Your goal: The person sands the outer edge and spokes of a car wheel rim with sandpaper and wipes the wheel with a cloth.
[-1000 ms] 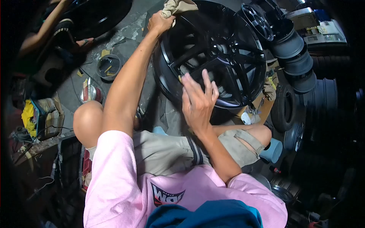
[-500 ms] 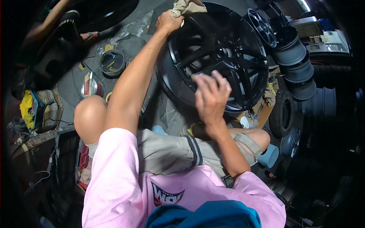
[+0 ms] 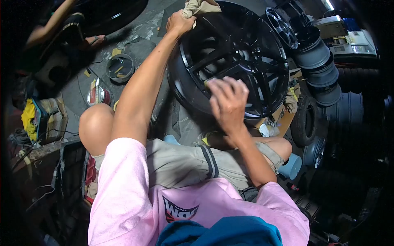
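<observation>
A large black alloy wheel rim (image 3: 213,67) with split spokes stands tilted in front of my knees. My left hand (image 3: 180,23) is closed around a beige rag (image 3: 202,6) at the rim's upper left edge. Over the lower left spokes is my right hand (image 3: 230,102), its fingers bent and partly blurred. A small yellowish bit shows at its fingertips against the rim; what it is I cannot make out.
On the left floor are a round dark tub (image 3: 120,69) and an open can (image 3: 99,96) with a brush-like tool across it. Stacked wheel rims (image 3: 314,57) and a tire (image 3: 303,123) stand at right. Another person's foot (image 3: 94,40) shows at upper left.
My right hand has shifted slightly left over the spokes, with its forearm more upright. My left hand still grips the rag and has moved a little left with the rim.
</observation>
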`<state>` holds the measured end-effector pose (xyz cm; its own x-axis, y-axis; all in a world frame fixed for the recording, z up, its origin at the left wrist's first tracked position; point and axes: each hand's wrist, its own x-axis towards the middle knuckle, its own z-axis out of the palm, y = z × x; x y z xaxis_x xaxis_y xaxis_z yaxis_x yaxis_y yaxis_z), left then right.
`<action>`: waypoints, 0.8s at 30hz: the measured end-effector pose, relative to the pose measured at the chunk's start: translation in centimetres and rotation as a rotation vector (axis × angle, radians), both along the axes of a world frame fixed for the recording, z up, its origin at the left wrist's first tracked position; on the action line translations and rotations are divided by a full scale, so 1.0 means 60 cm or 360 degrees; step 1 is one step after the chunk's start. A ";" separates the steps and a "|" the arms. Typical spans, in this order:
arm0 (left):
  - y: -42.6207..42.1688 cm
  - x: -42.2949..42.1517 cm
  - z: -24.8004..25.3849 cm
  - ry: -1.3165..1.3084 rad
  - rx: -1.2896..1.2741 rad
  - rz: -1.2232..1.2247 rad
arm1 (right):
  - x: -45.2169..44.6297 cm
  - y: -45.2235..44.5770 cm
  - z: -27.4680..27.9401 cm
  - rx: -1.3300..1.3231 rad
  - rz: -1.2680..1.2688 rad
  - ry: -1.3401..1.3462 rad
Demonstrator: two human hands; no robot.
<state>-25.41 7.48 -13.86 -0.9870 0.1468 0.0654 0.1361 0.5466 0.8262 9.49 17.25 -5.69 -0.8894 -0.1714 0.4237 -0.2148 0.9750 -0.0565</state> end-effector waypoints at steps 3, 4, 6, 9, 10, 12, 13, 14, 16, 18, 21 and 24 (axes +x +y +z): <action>0.007 -0.006 -0.002 -0.0002 0.0029 0.0004 | -0.001 0.006 0.001 -0.0048 -0.0042 -0.0015; 0.011 -0.008 0.000 0.0001 0.0041 -0.0003 | 0.007 -0.012 0.003 -0.0062 0.0013 -0.0045; 0.005 -0.008 -0.002 0.0001 0.0022 -0.0009 | 0.017 -0.027 0.000 -0.0098 0.0129 -0.0084; 0.004 -0.008 -0.006 -0.0005 0.0046 0.0022 | -0.005 0.006 0.001 -0.0020 -0.0020 0.0018; 0.007 -0.008 -0.006 -0.0003 0.0054 0.0011 | -0.010 0.015 0.002 0.0010 -0.0092 0.0053; 0.005 -0.014 -0.007 0.0020 0.0005 -0.0019 | 0.000 -0.003 0.003 -0.0032 -0.0014 -0.0017; 0.003 -0.012 -0.006 -0.0020 0.0074 -0.0051 | 0.010 -0.019 -0.002 -0.0061 0.0052 -0.0047; 0.004 -0.011 -0.004 -0.0012 0.0068 -0.0060 | 0.014 -0.029 -0.008 -0.0097 0.0121 -0.0071; 0.001 -0.010 -0.006 0.0013 0.0073 -0.0041 | 0.008 -0.013 -0.002 -0.0098 0.0054 -0.0047; 0.001 -0.010 -0.008 0.0038 -0.0007 -0.0054 | -0.006 0.014 -0.004 -0.0057 -0.0140 0.0008; 0.006 -0.010 -0.015 0.0335 -0.0020 -0.0033 | 0.004 -0.007 -0.004 -0.0125 -0.0073 0.0015; -0.011 0.037 0.022 0.0515 -0.0073 -0.0128 | 0.012 -0.030 -0.015 -0.0246 0.0084 0.0025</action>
<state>-23.20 6.82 -12.52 -0.9013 0.2333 0.3651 0.4315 0.5591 0.7079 10.19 15.47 -6.56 -0.8740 -0.1491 0.4625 -0.2674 0.9423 -0.2015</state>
